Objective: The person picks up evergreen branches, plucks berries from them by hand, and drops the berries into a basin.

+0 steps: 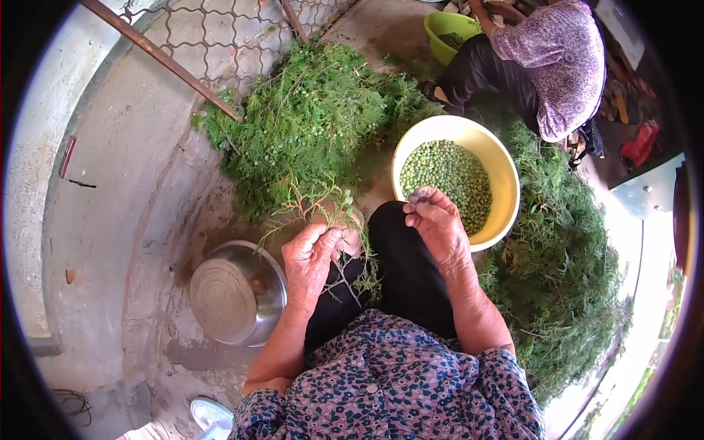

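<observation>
My left hand point(311, 257) is closed around a small conifer sprig point(346, 275), whose thin green twigs spread above my fingers and hang down over my lap. My right hand point(438, 220) is raised at the near left rim of a pale yellow basin point(506, 183). Its thumb and fingertips are pinched together; whatever lies between them is too small to make out. Inside the basin is a broad layer of round green berries point(447, 180).
Ahead lies a large heap of cut green branches point(315, 110); another heap point(557, 293) lies at right. An upturned metal pot point(227, 293) stands left of my knees. Beyond the basin, another person point(546, 62) sits by a green basin point(434, 45). Wire mesh point(213, 37) leans at the wall.
</observation>
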Motion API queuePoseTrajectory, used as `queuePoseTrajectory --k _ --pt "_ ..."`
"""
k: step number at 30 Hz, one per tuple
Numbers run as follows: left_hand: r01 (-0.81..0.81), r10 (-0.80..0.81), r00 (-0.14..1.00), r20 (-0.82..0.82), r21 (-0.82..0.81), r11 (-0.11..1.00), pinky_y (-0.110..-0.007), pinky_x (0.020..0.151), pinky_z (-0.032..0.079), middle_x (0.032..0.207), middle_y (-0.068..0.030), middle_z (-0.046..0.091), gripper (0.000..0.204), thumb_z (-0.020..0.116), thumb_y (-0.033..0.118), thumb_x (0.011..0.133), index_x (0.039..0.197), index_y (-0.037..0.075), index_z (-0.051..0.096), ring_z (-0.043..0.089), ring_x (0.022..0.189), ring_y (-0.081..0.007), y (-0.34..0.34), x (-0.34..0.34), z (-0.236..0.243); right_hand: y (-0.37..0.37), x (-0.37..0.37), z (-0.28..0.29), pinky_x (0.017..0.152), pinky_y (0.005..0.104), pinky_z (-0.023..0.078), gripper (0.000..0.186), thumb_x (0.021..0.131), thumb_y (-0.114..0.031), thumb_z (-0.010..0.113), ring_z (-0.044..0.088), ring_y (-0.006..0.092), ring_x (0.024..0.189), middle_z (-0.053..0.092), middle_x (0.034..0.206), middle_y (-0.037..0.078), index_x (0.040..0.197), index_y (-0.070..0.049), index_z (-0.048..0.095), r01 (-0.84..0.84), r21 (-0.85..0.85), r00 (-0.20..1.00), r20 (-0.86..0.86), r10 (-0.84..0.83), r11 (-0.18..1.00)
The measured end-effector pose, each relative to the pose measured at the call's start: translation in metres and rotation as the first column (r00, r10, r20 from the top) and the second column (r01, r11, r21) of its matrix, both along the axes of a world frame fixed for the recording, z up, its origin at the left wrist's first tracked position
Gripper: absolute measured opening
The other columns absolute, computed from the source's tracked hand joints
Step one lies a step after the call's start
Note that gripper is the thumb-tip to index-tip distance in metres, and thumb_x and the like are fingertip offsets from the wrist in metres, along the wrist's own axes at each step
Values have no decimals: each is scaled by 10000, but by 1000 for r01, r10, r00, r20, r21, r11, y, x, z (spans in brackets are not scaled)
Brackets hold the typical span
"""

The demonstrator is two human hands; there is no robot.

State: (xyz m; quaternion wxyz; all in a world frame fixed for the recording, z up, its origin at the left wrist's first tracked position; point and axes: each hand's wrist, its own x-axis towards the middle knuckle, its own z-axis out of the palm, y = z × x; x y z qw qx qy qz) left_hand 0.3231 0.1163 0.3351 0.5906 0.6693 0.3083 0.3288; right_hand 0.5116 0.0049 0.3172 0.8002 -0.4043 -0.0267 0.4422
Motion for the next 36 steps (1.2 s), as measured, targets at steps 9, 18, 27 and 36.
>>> queuePoseTrajectory --k 9,18,27,36 --pt "-19 25 999 -44 142 990 -196 501 424 699 -42 601 120 634 52 823 891 -45 615 535 564 -71 -5 -12 -2 63 -9 -6 434 201 435 344 852 -30 489 555 99 570 604 976 123 1189 39 499 -413 -367 677 489 550 834" --pt "86 423 871 -248 927 365 -341 655 406 713 -35 614 216 641 138 672 878 78 621 554 765 -183 -9 2 21 73 -17 -8 521 242 453 172 774 49 540 528 95 578 523 723 36 943 22 535 -449 -443 584 512 630 776" --pt "349 350 703 -619 729 589 -371 741 439 878 -76 589 225 623 142 719 925 51 625 559 811 -248 19 25 -10 70 -18 -15 526 246 445 186 748 49 539 512 88 572 557 700 55 931 14 538 -355 -355 649 573 501 865" --pt "155 166 918 -360 712 685 -368 671 447 757 -89 622 160 647 88 703 855 39 637 567 669 -283 18 21 -12 40 -22 12 569 222 470 272 846 -26 544 555 87 633 597 770 42 1117 -8 530 -331 -378 639 584 500 865"
